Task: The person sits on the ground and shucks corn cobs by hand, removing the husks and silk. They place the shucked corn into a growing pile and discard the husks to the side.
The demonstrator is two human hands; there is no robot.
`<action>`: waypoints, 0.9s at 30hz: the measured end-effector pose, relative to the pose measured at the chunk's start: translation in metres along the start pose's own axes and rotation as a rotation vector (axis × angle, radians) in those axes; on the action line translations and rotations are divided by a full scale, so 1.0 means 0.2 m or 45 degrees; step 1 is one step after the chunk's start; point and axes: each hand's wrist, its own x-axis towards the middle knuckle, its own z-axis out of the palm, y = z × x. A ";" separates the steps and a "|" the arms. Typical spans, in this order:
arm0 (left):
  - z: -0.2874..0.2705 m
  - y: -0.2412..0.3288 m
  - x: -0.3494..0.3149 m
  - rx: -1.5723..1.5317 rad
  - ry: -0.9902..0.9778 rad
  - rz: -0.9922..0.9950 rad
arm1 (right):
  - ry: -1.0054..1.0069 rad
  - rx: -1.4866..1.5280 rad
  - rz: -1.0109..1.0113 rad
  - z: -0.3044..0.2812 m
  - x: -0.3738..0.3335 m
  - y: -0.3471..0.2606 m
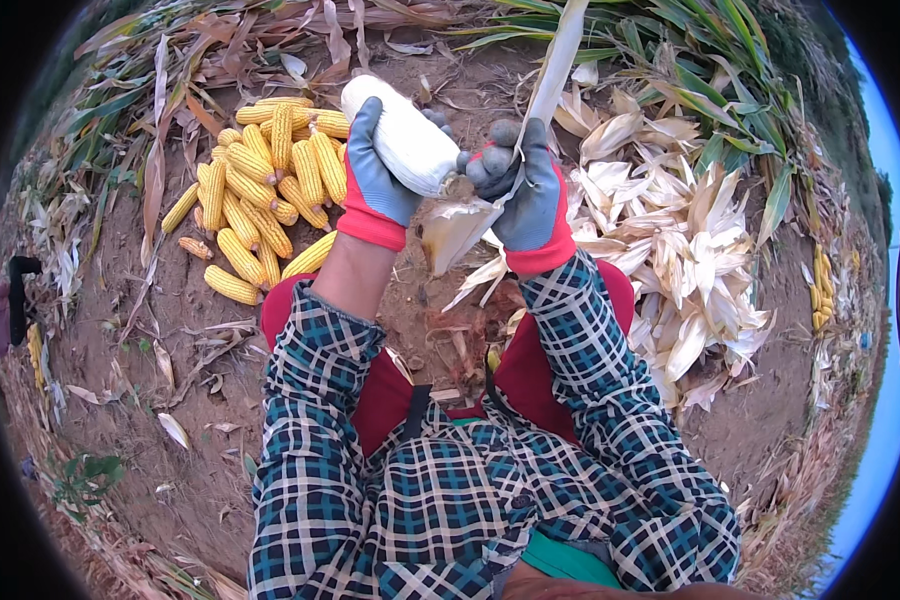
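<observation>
My left hand (382, 178), in a grey glove with a red cuff, is closed around an ear of corn (402, 135) covered in smooth, pale husk. The ear tilts, with its stem end toward my right hand (532, 205). That hand, gloved the same way, has its fingers curled on a long, dry corn husk (558, 72). One end of the husk rises above the hand, and a broad pale piece hangs below it near the stem. Left of my hands lies a heap of bare yellow corn cobs (255, 195).
Pale stripped husks (670, 250) are heaped on the right. Dry and green corn stalks (710, 70) border the far side. Brown soil (190, 360) lies around me, with scattered husk bits. More yellow cobs (822, 290) show at the far right, and a person (8, 305) at the left rim.
</observation>
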 end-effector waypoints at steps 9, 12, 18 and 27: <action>0.05 0.01 -0.05 0.026 -0.197 -0.208 | -0.391 0.276 0.414 -0.06 -0.01 -0.15; 0.06 0.01 -0.07 0.190 -0.104 -0.094 | 0.580 -0.656 -0.140 -0.08 0.05 -0.37; 0.06 -0.06 -0.07 1.100 0.010 0.332 | 0.976 -1.655 -0.909 -0.32 0.05 -0.63; 0.05 -0.26 -0.13 2.078 -0.225 0.748 | 0.264 -0.952 -0.152 -0.01 -0.04 -0.12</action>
